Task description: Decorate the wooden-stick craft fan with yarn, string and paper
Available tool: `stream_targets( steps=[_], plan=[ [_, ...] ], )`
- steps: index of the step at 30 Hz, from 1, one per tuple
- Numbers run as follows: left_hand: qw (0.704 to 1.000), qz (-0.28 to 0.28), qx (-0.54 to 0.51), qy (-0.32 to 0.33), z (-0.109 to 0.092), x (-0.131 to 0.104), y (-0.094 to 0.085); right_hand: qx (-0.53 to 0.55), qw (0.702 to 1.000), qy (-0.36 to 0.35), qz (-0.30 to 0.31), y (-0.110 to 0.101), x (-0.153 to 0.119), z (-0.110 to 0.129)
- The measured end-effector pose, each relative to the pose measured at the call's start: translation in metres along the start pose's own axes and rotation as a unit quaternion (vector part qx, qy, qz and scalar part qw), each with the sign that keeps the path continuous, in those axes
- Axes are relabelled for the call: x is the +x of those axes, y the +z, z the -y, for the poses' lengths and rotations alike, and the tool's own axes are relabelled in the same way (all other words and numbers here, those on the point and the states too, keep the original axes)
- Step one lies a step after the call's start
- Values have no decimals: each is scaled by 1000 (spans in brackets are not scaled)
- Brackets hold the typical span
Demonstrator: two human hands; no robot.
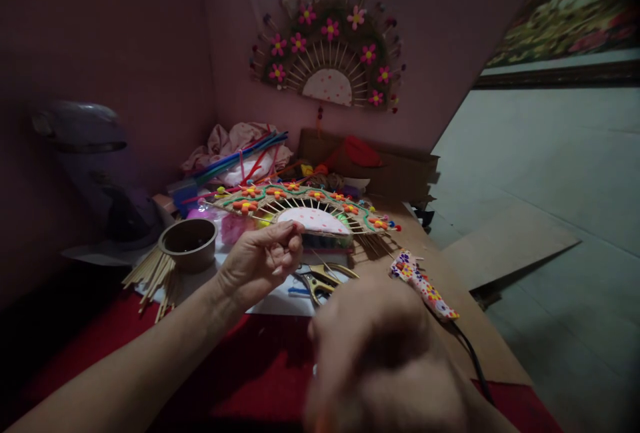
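Observation:
My left hand (273, 250) is pinched at the lower edge of a fan-shaped craft piece (313, 218), right by its white half-circle with pink dots. Thin sticks spread from that half-circle to a brown band with orange flowers, a wavy green line and coloured beads at the tips. Close to the camera, my right hand (380, 353) is curled and smeared by motion; whether it holds anything is hidden. A thin thread-like line shows between the two hands. Below the fan, gold-and-black handled scissors (320, 281) lie on white paper, partly behind my right hand.
Left of my hand stand a brown bowl (189, 246) and loose wooden sticks (155, 280). A flower-patterned glue gun (425, 286) with a black cord lies on cardboard at right. Craft supplies (245, 160) pile up behind. A similar fan (327, 53) hangs on the wall.

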State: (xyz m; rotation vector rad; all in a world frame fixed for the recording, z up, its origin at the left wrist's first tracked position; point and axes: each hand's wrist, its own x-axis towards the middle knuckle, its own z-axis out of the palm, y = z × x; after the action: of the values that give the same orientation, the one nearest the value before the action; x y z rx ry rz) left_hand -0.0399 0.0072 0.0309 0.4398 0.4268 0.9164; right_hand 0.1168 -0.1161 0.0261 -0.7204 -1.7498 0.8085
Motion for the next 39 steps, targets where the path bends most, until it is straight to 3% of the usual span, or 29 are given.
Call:
stream_targets(
  steps=[1, 2, 4, 8, 11, 16, 30, 39],
  plan=[
    [1000, -4, -4, -2, 0, 1, -1, 3, 999, 39, -1, 1, 19, -2],
    [1000, -8, -6, -1, 0, 1, -2, -2, 998, 49, -48, 3, 36, -4],
    [1000, -18, -8, 7, 0, 2, -2, -49, 992, 26, -117, 8, 57, -13],
    [1000, -29, -7, 8, 0, 4, 0, -213, 956, -56, -191, 14, 58, -38],
    [1000, -21, 4, 0, 2, 4, 0, -260, 937, -70, -221, 15, 50, -47],
    [1000, -2, 27, -1, 5, 4, -3, -194, 951, -29, -238, 13, 49, -48],
    [998, 22, 58, -7, 9, 7, -5, -230, 939, -44, -253, 14, 49, -52],
    [996, 24, 81, 6, 10, 7, -7, -146, 958, 2, -247, 15, 50, -52]
  ],
)
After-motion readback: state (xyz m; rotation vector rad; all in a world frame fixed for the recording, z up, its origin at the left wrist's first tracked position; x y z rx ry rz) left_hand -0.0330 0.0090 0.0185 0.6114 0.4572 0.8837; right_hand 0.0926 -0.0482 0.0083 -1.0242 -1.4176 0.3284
